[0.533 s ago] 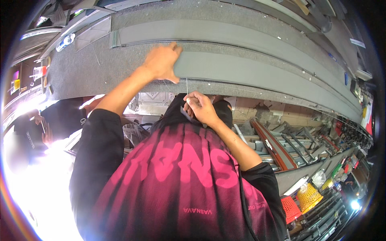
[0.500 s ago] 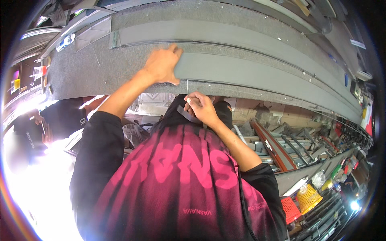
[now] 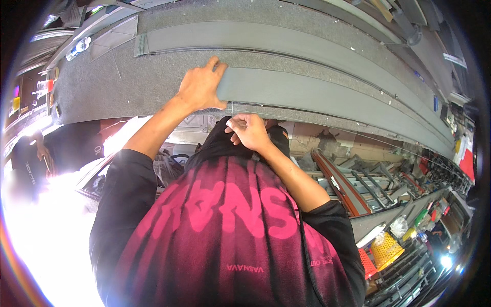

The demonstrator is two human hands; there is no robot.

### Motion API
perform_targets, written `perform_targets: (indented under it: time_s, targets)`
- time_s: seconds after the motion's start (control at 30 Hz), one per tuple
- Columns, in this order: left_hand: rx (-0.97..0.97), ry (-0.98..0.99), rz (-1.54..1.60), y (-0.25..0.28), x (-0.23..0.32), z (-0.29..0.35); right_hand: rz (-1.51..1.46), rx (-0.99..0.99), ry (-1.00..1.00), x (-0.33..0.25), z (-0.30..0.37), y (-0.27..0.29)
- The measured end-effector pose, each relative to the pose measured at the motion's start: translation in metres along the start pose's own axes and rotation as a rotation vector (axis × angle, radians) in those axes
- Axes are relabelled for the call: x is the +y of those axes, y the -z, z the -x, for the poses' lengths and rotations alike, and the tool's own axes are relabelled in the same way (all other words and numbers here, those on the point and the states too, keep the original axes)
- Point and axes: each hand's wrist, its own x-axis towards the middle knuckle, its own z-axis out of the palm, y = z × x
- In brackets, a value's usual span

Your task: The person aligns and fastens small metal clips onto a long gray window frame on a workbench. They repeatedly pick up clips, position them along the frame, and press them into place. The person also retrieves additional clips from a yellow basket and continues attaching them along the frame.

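A long flat grey strip (image 3: pixel 307 90) lies along the near side of the grey-topped bench (image 3: pixel 148 87). My left hand (image 3: pixel 201 86) spans its left end, thumb at the near edge and fingers at the far edge, gripping it across the width. My right hand (image 3: pixel 249 130) is closed in a pinch just off the bench's near edge, palm side partly hidden. A thin pale cord (image 3: pixel 232 108) rises from its fingertips toward the strip's end. Beyond lies a second long grey strip (image 3: pixel 245 37), with greenish threads (image 3: pixel 141 45) at its left end.
A water bottle (image 3: pixel 78 48) and a plastic cup (image 3: pixel 44 89) stand at the bench's left. Below on the right are metal profiles (image 3: pixel 340 187) and a yellow basket (image 3: pixel 387 251). Another person (image 3: pixel 38 158) is at far left, near strong glare.
My right hand has turned and shifted slightly left, its fingers now bent downward. My left hand stays at the strip's end, its blur gone. The whole view has shifted a little left.
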Motion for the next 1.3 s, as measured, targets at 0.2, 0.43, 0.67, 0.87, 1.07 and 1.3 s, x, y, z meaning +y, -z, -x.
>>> perform_targets:
  time_s: [0.2, 0.43, 0.67, 0.87, 1.07, 1.3]
  targets:
    - [0.031, 0.01, 0.018, 0.002, 0.001, 0.001, -0.205, 0.14, 0.125, -0.005, -0.022, -0.006]
    - [0.009, 0.005, 0.018, 0.0, 0.001, 0.0, -0.295, 0.137, 0.049, 0.001, -0.024, -0.006]
    - [-0.007, 0.01, 0.068, 0.0, -0.002, 0.003, -0.284, 0.031, -0.041, -0.008, -0.017, 0.008]
    - [0.233, 0.118, 0.224, 0.003, -0.004, 0.025, 0.628, -0.097, 0.091, -0.04, 0.048, 0.053]
    - [-0.091, 0.055, 0.764, 0.025, 0.057, 0.053, 0.227, -0.072, 0.537, -0.128, 0.15, 0.077]
    - [-0.273, -0.22, 1.072, 0.038, 0.123, 0.025, 0.734, 0.307, 0.596, -0.13, 0.153, 0.098]
